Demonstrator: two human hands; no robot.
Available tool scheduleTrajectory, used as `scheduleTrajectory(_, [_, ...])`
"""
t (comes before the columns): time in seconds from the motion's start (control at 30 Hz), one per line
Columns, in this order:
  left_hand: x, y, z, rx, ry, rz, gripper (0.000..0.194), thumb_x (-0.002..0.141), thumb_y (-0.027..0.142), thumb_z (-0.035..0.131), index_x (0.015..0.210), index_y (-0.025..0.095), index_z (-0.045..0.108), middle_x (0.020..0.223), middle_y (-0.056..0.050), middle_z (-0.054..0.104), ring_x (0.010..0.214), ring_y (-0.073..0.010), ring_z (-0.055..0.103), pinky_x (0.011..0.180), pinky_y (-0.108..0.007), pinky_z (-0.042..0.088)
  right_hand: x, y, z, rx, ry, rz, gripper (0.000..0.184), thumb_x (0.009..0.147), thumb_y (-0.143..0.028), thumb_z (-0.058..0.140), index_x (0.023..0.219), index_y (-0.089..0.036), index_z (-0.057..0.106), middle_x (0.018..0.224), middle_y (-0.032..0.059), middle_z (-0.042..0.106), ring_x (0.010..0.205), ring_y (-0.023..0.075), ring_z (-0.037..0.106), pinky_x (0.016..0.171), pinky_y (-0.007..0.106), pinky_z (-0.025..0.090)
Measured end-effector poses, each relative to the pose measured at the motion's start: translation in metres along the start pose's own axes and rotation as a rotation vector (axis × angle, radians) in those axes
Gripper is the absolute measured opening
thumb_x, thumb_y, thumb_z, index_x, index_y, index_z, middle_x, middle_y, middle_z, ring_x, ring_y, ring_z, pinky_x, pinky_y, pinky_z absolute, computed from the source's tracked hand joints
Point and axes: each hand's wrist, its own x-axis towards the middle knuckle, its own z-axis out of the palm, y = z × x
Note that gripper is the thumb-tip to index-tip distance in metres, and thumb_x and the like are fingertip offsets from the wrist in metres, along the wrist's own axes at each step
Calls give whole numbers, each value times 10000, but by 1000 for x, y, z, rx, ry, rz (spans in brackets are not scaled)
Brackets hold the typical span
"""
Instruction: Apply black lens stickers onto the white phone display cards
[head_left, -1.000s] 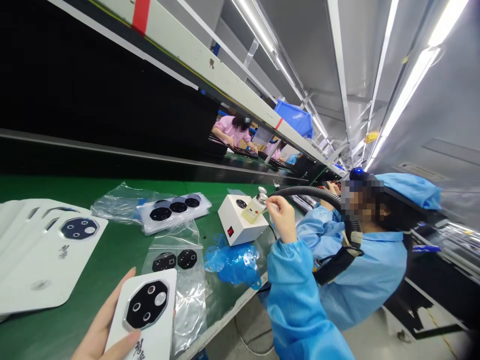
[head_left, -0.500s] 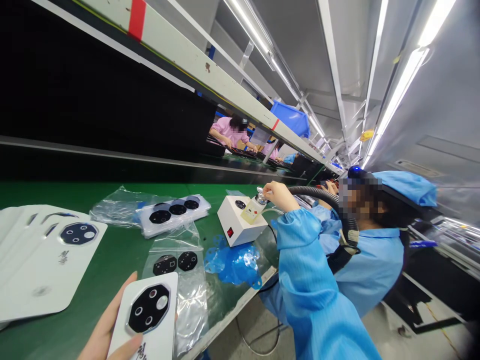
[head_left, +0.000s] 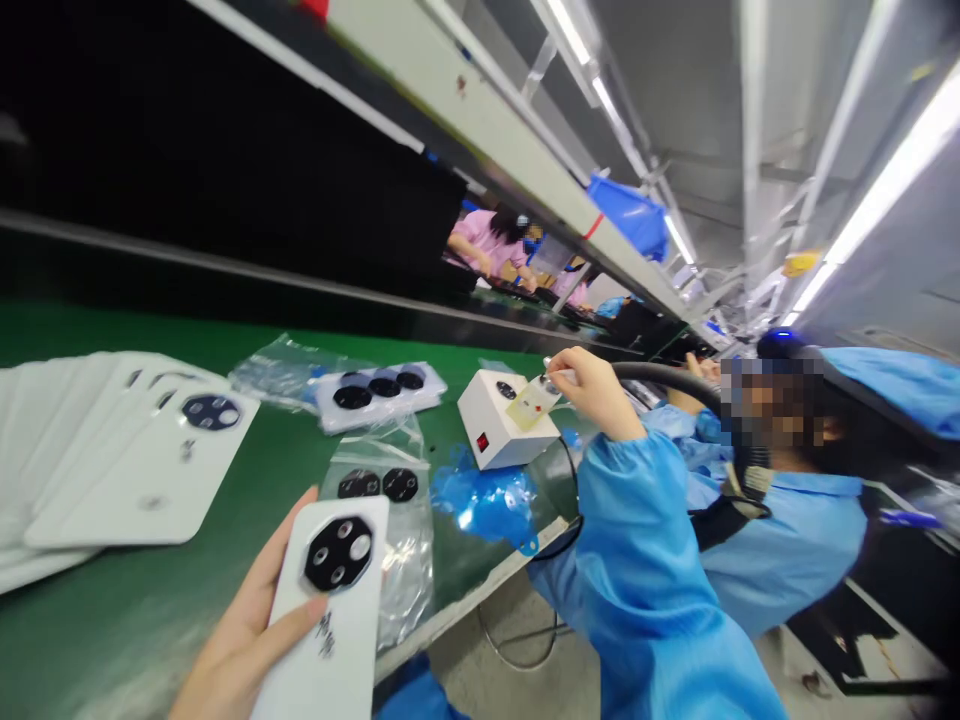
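My left hand holds a white phone back cover with a black octagonal camera plate on it. My thumb lies across its face just below the plate, and the other fingers are behind it. Farther off, my right hand has its fingers closed at the metal top of a small dispenser bottle with a yellowish body. That bottle is at a white box with a red switch. The fingertips partly cover the bottle's top.
A fan of white covers lies at left. Black camera plates sit on a pale stack, with clear bags nearby. Blue film pieces lie before the box. A co-worker in blue and a black hose are at right.
The view has shifted, so the bench things appear farther right and higher. My left hand still holds the cover, and my right hand stays at the bottle's top.
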Motion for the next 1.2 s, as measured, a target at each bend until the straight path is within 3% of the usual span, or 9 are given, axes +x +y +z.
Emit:
scheduleTrajectory(0.07, [-6, 0, 9, -68, -17, -11, 810, 627, 333, 750, 1295, 529, 337, 1023, 94, 713, 745, -211, 699, 580, -245, 538, -21, -36, 10, 119, -31, -136, 67, 808, -121, 505, 799, -182, 530, 823, 14, 573, 789, 130, 544, 737, 276, 439])
scheduleTrajectory(0.2, [-3, -13, 13, -147, -88, 83, 861, 687, 248, 709, 1386, 439, 245, 1236, -10, 604, 771, -201, 683, 694, -283, 529, -67, -108, 35, 461, -140, -471, 94, 849, -114, 460, 866, -194, 507, 825, 17, 548, 767, 115, 533, 682, 245, 451])
scheduleTrajectory(0.33, [-5, -25, 13, -216, -117, 110, 767, 735, 171, 649, 1349, 479, 307, 1226, 34, 598, 636, -101, 633, 629, -220, 499, -94, -146, 51, 602, -161, -526, 100, 851, -98, 470, 875, -193, 493, 817, 27, 550, 789, 124, 531, 676, 249, 478])
scheduleTrajectory(0.53, [-11, -23, 16, -384, -142, 100, 709, 763, 107, 588, 1316, 487, 359, 1032, 36, 667, 737, -122, 651, 635, -207, 505, -102, -151, 56, 530, -135, -530, 140, 840, -71, 451, 867, -190, 520, 797, 49, 558, 761, 158, 545, 619, 295, 477])
scheduleTrajectory(0.7, [-11, -22, 19, -353, -141, 134, 716, 758, 104, 586, 1309, 502, 361, 1042, 52, 664, 660, -95, 639, 606, -194, 501, -104, -155, 56, 508, -108, -544, 155, 833, -61, 446, 864, -191, 524, 785, 56, 567, 744, 169, 548, 616, 312, 473])
scheduleTrajectory(1.2, [-15, -24, 21, -252, -162, 172, 716, 792, 122, 553, 1322, 535, 305, 1111, 92, 640, 727, -104, 637, 643, -199, 482, -104, -157, 59, 446, -86, -573, 149, 835, -57, 441, 832, -171, 538, 789, 71, 576, 721, 168, 514, 597, 314, 456])
